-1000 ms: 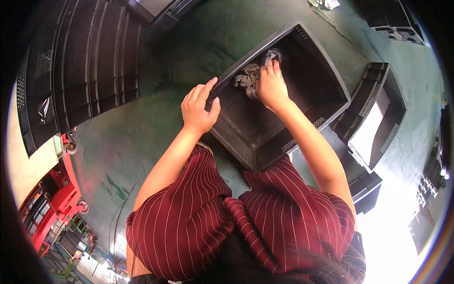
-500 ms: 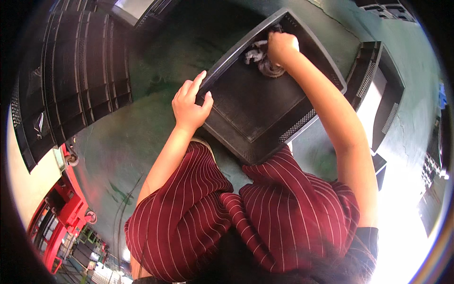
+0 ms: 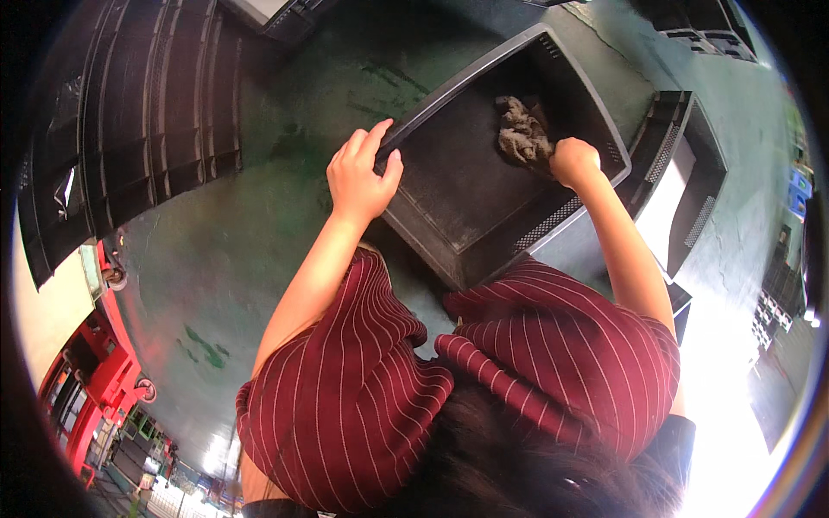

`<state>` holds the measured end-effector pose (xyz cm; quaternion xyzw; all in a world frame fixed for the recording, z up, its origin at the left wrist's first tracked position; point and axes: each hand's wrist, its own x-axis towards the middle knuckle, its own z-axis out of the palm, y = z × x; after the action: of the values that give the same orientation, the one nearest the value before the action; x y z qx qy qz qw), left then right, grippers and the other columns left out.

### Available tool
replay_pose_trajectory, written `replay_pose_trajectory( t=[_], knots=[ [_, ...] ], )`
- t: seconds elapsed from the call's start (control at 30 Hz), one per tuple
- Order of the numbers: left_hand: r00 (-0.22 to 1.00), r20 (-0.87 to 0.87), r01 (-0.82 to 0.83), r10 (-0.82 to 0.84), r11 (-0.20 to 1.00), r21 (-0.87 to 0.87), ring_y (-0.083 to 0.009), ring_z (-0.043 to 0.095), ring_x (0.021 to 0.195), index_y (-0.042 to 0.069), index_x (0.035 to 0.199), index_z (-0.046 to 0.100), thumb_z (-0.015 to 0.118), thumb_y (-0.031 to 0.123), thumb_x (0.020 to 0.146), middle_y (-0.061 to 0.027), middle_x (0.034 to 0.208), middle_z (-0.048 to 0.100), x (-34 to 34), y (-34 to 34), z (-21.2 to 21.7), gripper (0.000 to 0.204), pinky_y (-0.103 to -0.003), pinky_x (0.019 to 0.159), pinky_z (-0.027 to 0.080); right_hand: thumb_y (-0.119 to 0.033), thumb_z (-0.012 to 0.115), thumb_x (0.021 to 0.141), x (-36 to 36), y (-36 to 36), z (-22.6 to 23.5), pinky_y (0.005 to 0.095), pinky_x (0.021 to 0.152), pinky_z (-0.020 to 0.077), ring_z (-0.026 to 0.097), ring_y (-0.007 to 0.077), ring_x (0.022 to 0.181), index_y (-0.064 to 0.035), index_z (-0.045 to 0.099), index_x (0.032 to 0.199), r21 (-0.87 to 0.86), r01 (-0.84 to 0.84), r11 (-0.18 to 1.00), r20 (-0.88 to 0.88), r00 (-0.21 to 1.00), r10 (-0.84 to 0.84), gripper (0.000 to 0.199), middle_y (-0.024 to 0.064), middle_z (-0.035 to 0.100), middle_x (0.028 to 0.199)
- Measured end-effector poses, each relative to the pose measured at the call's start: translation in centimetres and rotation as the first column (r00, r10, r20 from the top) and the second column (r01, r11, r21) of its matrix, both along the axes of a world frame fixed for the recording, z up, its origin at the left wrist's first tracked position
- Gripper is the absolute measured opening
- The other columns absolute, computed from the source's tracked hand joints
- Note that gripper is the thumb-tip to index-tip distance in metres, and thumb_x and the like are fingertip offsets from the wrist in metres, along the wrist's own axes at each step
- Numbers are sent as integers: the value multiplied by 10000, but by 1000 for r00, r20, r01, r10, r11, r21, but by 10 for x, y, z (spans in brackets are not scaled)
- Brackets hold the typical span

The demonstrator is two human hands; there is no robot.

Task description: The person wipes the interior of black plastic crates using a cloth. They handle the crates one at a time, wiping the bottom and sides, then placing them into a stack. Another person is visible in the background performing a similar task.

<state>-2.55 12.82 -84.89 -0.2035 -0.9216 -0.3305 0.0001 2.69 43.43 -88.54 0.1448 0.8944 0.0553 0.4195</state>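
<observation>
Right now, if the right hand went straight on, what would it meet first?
Likely the bunched grey-brown cloth the right hand grips, inside the black rectangular plastic crate; depth is unclear.

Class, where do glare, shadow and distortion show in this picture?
Head view: white glare washes out the lower right; head view: shadow dims the black bin beyond the crumpled cloth; head view: the black ribbed panel at left curves, and darkness fills the corners.
</observation>
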Motion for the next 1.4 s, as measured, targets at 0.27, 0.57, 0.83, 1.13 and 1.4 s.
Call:
replay_pose_trajectory(
  t=[0.27,0.57,0.83,1.13,1.4],
  knots=[
    [995,84,-75,53,958,276,-197,550,717,66,1023,560,473,270,841,-80,771,554,0,0,-10,288,-284,649,425,-287,519,731,52,-122,9,355,698,490,611,269,828,-65,654,842,-360,-151,921,120,971,206,283,132,626,894],
    [733,676,-469,-82,658,589,-180,542,923,-33,1121,501,167,535,874,-156,1012,573,-4,-17,-16,704,-283,852,397,-334,574,732,10,-173,-30,446,712,445,551,406,819,86,387,962,-613,46,789,-606,613,-507,514,292,545,859],
    [732,669,-391,-132,722,571,-219,507,1020,-64,1075,523,129,503,889,-154,1096,537,-7,-22,-25,714,-318,919,350,-145,460,706,-9,-214,-34,376,716,426,566,339,795,57,519,801,-971,197,132,45,699,-713,231,243,563,789],
    [715,686,-440,-133,677,590,-195,551,920,-58,1033,550,98,509,887,-141,1011,578,-11,-15,-20,739,-301,875,383,-175,489,724,-6,-214,-56,417,703,443,559,385,793,65,524,801,-915,168,367,-151,701,-697,254,268,560,780],
    [865,502,-347,7,730,589,-125,563,774,-53,884,611,327,372,913,-83,824,617,-5,-24,-32,512,-243,738,422,-157,511,683,32,-173,-5,433,680,456,568,377,753,43,569,712,-795,-101,599,-172,983,-63,211,251,565,745]
  ],
)
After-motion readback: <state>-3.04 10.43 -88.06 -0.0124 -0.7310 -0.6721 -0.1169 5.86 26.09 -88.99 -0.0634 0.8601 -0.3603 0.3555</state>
